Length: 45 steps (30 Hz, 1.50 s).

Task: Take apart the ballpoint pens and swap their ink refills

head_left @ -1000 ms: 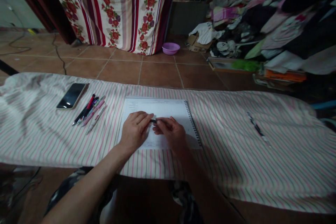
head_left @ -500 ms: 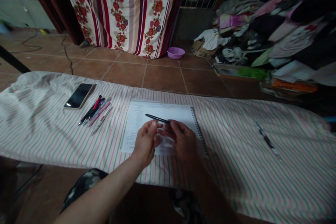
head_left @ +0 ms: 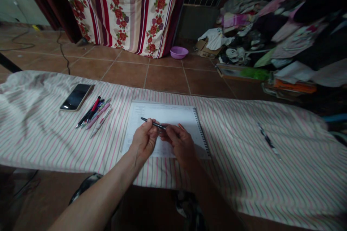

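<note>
A black pen lies across the fingers of both my hands, above an open spiral notebook. My left hand pinches the pen near its left part, thumb on top. At its other end my right hand grips it between thumb and fingers. The notebook's white page bears printed text along its left side, and its wire binding runs down the right edge. My hands cover the lower middle of the page.
Several pens lie bunched left of the notebook, beside a phone. A black-and-white pen rests on the striped cloth at right. Beyond the table are a purple basin, a floral curtain and heaped clothes.
My left hand has closed on the pen, which it was only beside before. Both hands and the pen have shifted slightly left; the whole view has moved a little as well.
</note>
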{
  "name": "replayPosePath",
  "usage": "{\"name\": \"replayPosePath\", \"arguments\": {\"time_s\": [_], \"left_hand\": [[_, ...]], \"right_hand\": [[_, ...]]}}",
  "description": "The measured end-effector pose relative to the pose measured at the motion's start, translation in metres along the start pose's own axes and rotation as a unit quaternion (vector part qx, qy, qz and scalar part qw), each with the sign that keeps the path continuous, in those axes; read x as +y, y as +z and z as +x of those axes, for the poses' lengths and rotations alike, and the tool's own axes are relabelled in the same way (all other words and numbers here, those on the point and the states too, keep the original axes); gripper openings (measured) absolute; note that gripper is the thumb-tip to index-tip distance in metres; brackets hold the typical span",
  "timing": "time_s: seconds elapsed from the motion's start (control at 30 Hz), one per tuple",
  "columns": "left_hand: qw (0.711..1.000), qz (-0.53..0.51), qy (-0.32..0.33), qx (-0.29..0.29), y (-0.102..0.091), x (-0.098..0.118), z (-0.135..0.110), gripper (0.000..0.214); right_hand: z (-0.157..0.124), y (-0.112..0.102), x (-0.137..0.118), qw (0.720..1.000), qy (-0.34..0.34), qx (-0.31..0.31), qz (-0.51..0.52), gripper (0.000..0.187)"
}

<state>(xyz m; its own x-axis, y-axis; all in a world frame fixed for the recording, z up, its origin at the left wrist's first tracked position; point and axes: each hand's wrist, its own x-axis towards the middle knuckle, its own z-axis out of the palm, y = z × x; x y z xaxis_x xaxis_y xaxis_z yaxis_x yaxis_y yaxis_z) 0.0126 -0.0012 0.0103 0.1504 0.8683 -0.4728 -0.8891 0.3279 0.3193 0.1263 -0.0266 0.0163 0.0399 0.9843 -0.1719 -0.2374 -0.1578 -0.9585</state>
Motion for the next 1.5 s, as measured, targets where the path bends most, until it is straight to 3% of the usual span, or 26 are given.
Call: {"name": "replayPosePath", "arguments": {"time_s": [0.37, 0.5, 0.73, 1.03, 1.3, 1.5], "left_hand": [[0.999, 0.035, 0.016, -0.036, 0.002, -0.005, -0.006, 0.013], [0.997, 0.041, 0.03, -0.053, 0.0, -0.004, -0.007, 0.011], [0.996, 0.059, 0.055, -0.026, 0.001, -0.003, -0.011, 0.013], [0.984, 0.12, 0.106, -0.082, 0.001, -0.003, -0.012, 0.021], [0.987, 0.1, 0.108, -0.065, 0.003, -0.001, -0.014, 0.021], [0.989, 0.091, 0.103, -0.048, 0.003, -0.001, -0.013, 0.02]], "right_hand": [[0.0, 0.006, 0.01, 0.998, -0.022, 0.064, 0.019, 0.023], [-0.002, 0.011, 0.011, 0.997, -0.015, 0.061, 0.037, 0.023], [-0.003, 0.014, 0.017, 0.998, -0.004, 0.052, 0.043, 0.028], [-0.003, 0.014, 0.016, 0.997, -0.008, 0.058, 0.05, 0.031], [-0.001, 0.016, 0.014, 0.997, 0.005, 0.047, 0.065, 0.024], [0.0, 0.013, 0.011, 0.998, 0.015, 0.038, 0.046, 0.032]]}}
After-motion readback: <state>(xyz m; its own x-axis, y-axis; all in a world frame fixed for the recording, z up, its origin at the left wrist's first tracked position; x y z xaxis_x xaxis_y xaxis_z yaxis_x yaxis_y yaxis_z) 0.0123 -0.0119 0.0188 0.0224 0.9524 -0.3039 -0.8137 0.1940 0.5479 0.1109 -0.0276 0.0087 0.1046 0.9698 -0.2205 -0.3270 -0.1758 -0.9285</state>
